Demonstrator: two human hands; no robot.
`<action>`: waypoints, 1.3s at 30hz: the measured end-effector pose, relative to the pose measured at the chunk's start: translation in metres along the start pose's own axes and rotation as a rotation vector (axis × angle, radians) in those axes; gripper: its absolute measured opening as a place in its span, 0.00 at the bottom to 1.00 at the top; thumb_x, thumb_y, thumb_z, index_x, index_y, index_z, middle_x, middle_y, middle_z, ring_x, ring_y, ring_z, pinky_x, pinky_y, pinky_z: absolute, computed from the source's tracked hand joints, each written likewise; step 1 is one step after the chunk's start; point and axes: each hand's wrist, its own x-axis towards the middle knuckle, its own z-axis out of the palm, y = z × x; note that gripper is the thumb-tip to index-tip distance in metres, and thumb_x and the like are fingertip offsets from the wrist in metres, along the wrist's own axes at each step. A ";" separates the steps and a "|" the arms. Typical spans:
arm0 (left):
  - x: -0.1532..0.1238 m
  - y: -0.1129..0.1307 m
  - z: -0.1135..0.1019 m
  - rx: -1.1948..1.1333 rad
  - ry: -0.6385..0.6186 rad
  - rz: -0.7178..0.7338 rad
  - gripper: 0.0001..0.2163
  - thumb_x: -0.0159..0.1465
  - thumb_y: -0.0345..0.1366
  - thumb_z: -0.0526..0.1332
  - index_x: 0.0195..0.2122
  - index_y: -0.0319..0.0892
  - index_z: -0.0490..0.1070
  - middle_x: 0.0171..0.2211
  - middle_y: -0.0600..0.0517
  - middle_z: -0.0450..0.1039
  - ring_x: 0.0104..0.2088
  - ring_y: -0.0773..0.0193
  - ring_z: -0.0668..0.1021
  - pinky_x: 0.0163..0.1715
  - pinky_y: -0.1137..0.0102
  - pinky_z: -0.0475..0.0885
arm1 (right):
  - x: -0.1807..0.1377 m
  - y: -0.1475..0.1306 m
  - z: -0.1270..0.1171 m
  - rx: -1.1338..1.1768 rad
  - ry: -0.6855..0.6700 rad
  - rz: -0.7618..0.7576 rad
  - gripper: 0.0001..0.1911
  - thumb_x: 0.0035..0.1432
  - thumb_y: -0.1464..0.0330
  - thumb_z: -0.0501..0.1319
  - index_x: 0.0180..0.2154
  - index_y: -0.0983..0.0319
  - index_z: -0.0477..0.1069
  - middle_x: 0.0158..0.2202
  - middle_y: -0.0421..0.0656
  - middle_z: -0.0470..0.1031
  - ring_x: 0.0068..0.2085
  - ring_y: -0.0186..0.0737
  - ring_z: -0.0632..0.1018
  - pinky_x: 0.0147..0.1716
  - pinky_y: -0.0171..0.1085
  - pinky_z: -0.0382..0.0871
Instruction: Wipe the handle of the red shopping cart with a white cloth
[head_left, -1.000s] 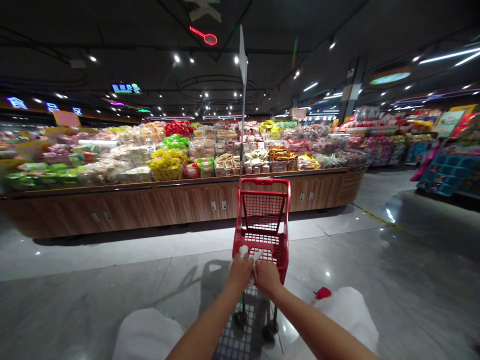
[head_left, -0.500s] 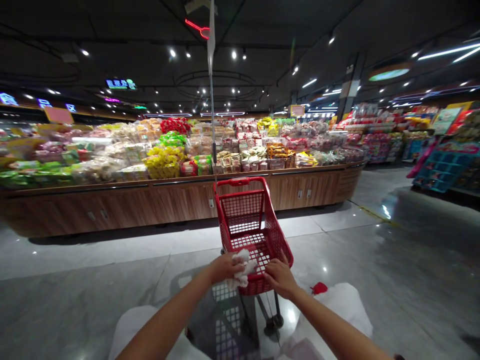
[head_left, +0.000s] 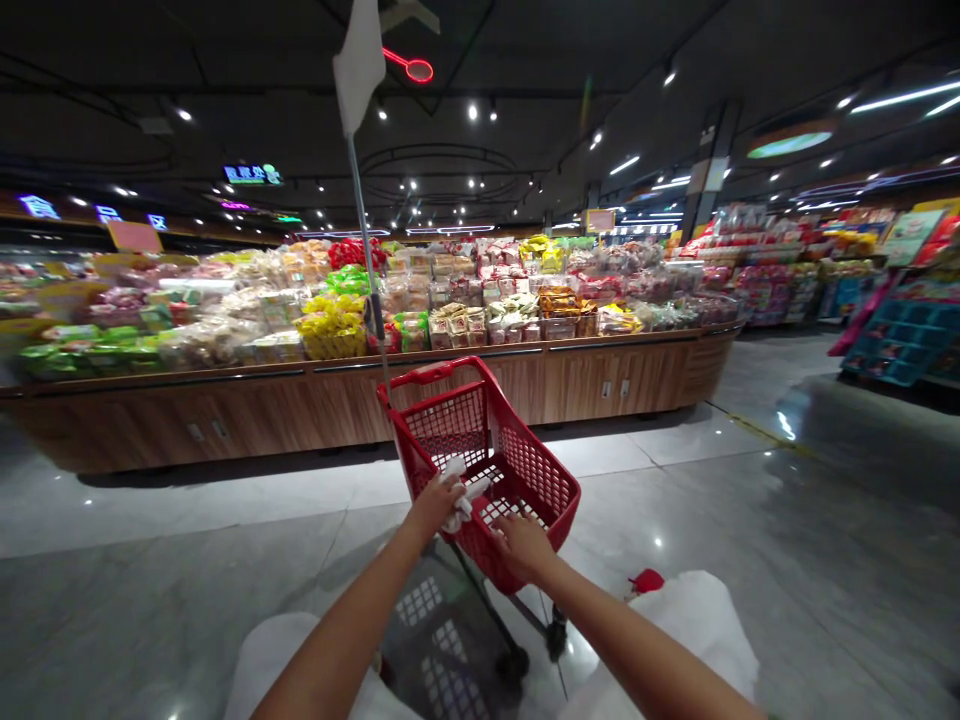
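Observation:
A small red shopping cart (head_left: pixel 525 470) stands in front of me on the grey shop floor, angled to the left. A thin pole with a white flag (head_left: pixel 358 60) rises from its front left corner. My left hand (head_left: pixel 433 500) is closed round a crumpled white cloth (head_left: pixel 459 494) and presses it against the cart's near rim. My right hand (head_left: pixel 519 540) rests on the same rim a little to the right, fingers curled over the edge.
A long wooden display counter (head_left: pixel 330 400) piled with packaged snacks runs across the view behind the cart. More shelves of goods (head_left: pixel 757 270) and blue crates (head_left: pixel 896 345) stand at the right. Shiny tiled floor (head_left: pixel 750 540) lies open to the right and left.
The cart has swung to the left, its flag pole leaning leftward. My left hand with the cloth has moved left along the rim, and my right hand has followed.

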 end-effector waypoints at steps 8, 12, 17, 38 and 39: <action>0.005 0.020 0.000 -0.016 0.037 0.017 0.11 0.66 0.32 0.56 0.49 0.45 0.69 0.53 0.48 0.67 0.53 0.60 0.70 0.55 0.63 0.66 | 0.014 -0.006 0.012 -0.087 0.023 0.095 0.15 0.66 0.69 0.47 0.49 0.60 0.67 0.41 0.49 0.77 0.40 0.44 0.79 0.37 0.38 0.65; -0.006 -0.023 -0.027 0.088 0.040 0.012 0.13 0.63 0.29 0.57 0.49 0.46 0.69 0.53 0.48 0.68 0.52 0.60 0.71 0.54 0.64 0.66 | 0.005 0.023 0.002 -0.166 0.011 0.089 0.15 0.67 0.69 0.45 0.45 0.60 0.68 0.38 0.47 0.78 0.37 0.42 0.78 0.33 0.35 0.63; -0.031 -0.069 -0.060 0.205 0.091 -0.069 0.12 0.62 0.32 0.59 0.47 0.45 0.72 0.50 0.45 0.71 0.52 0.52 0.72 0.60 0.49 0.55 | -0.002 0.037 -0.009 -0.169 0.077 0.014 0.19 0.69 0.61 0.41 0.41 0.59 0.69 0.38 0.44 0.78 0.37 0.39 0.78 0.32 0.33 0.60; -0.025 -0.025 -0.060 0.240 -0.049 -0.093 0.27 0.50 0.45 0.71 0.50 0.47 0.69 0.57 0.44 0.66 0.57 0.44 0.66 0.59 0.41 0.49 | 0.011 0.039 -0.009 -0.171 0.056 0.011 0.20 0.70 0.59 0.40 0.45 0.58 0.68 0.39 0.44 0.78 0.39 0.40 0.78 0.34 0.34 0.60; -0.033 -0.037 -0.065 0.255 -0.035 -0.119 0.28 0.50 0.45 0.71 0.51 0.48 0.68 0.57 0.44 0.65 0.58 0.43 0.66 0.59 0.39 0.48 | 0.010 0.039 -0.009 -0.173 0.058 0.021 0.20 0.70 0.59 0.40 0.44 0.58 0.68 0.39 0.44 0.78 0.39 0.40 0.78 0.34 0.34 0.60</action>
